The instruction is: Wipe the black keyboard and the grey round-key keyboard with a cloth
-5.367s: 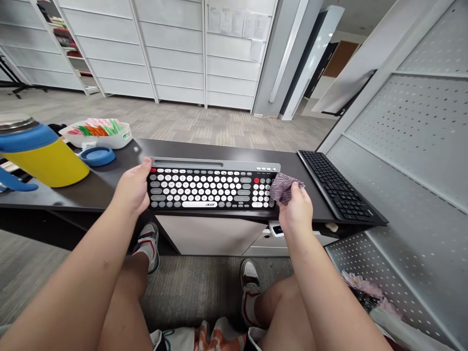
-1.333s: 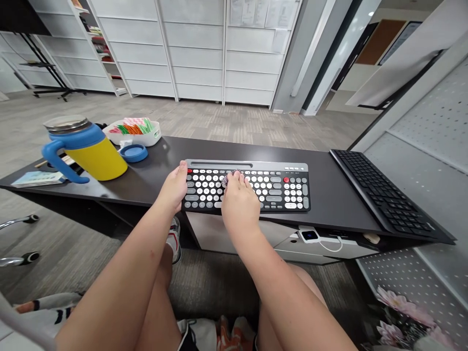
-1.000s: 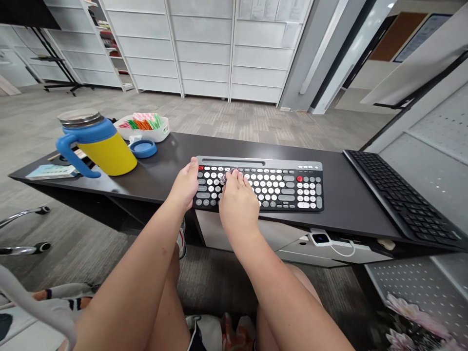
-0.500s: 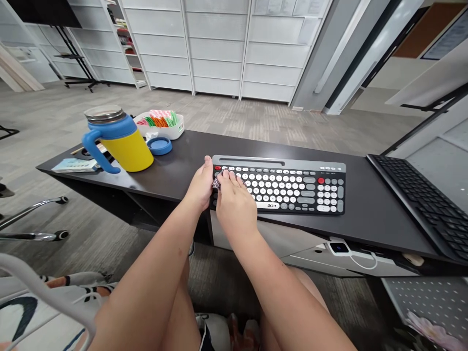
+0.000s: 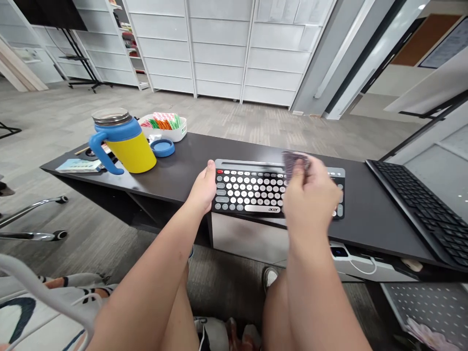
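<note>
A black and grey acer keyboard with round white keys lies along the front edge of the dark desk. Its left end is gripped by my left hand, thumb pointing up and the other fingers mostly hidden. My right hand is raised over the keyboard's right part, hiding many keys there. Pinched between its thumb and fingers is a small, dark patterned cloth, folded or crumpled, its edge sticking out to the left.
A yellow and blue mug stands at left, with a blue lid beside it. Behind is a white basket of colourful packets. A book lies far left; a second, black keyboard is at right. A desk drawer unit sits below.
My right hand has lifted from the keyboard's left keys and moved right with the cloth. My left hand stays at the left end. The view has shifted slightly.
</note>
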The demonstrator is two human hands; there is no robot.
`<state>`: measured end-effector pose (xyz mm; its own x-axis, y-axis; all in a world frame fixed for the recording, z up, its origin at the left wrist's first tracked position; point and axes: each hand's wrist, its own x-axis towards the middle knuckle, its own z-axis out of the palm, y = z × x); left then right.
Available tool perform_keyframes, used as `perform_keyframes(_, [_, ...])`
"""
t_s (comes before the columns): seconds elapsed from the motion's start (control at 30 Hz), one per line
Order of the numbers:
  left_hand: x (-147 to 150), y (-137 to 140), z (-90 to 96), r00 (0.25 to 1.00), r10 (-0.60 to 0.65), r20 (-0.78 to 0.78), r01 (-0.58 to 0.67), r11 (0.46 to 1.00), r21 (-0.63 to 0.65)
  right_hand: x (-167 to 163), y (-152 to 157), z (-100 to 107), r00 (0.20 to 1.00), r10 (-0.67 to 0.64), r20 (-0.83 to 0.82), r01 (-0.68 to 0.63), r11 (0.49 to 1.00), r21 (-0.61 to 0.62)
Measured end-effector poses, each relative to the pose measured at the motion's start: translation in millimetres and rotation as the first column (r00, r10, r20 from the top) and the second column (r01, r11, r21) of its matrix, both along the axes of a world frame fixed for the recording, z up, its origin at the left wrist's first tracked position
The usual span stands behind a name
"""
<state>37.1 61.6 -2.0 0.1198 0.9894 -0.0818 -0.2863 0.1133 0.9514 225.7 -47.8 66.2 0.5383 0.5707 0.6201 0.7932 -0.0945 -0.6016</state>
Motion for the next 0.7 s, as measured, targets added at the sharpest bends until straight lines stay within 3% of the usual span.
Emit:
perform_keyframes(0.07, [0,0,0.6,1.0,0.004,-0.003,-0.004,1.0,-0.003,28,-6,5,0.982,-0.173,0.073,0.176,0.984,-0.027])
perform_keyframes(0.17, [-1,0,0.9,0.999,0.02,-0.03,-0.019,1.0,0.01,58,-10,3,0.943,-0.305,0.136,0.325,0.93,-0.172])
perform_keyframes(0.3, [-1,0,0.7,0.997,0.023,-0.077,-0.019,0.998,0.053,72,-4,-11,0.932,-0.308,0.192,0.362,0.824,-0.435])
perform_keyframes(0.37, [-1,-1,0.9,0.995,0.025,-0.095,-0.019,0.997,0.073,69,0,-18,0.937,-0.267,0.225,0.346,0.794,-0.5])
perform_keyframes(0.47, [-1,-1,1.7,0.996,0.011,-0.087,-0.003,0.996,0.088,59,2,-23,0.938,-0.218,0.268,0.327,0.808,-0.49])
perform_keyframes(0.7, [2,-1,2.8,1.0,0.003,-0.031,0.0,0.995,0.095,28,1,-30,0.959,-0.07,0.273,0.173,0.91,-0.376])
